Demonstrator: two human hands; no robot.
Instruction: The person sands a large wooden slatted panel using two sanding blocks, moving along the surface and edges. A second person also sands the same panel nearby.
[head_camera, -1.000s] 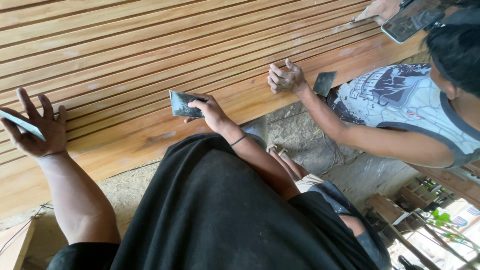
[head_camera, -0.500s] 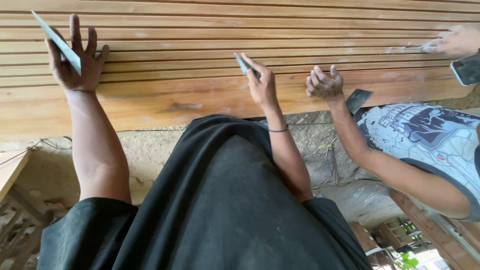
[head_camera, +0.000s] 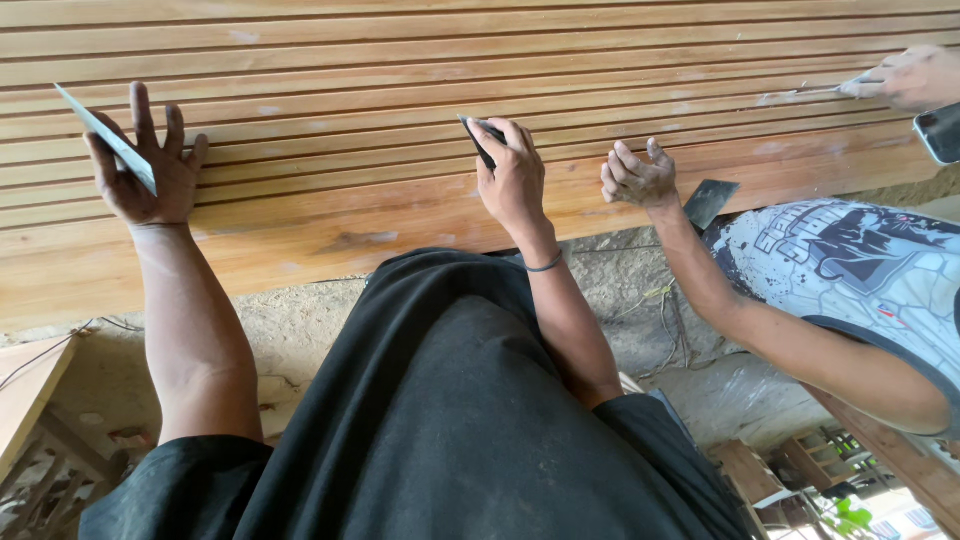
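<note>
A large slatted wooden panel (head_camera: 400, 90) with long parallel grooves fills the upper part of the head view. My left hand (head_camera: 150, 170) rests on the slats at the left, fingers spread, with a thin flat metal blade (head_camera: 108, 140) pinched between thumb and forefinger. My right hand (head_camera: 512, 180) is closed around a dark flat scraper (head_camera: 480, 138), whose edge touches a groove near the panel's middle.
A co-worker in a grey printed shirt (head_camera: 860, 270) works at the right, one hand (head_camera: 638, 178) on the panel's lower board beside a dark metal scraper (head_camera: 710, 202), the other hand (head_camera: 915, 78) pressing a blade into a groove. Concrete ground (head_camera: 300, 320) lies below.
My right hand has turned the scraper from flat to edge-on and brought it up against a groove. The view has swung so the slats now run level.
</note>
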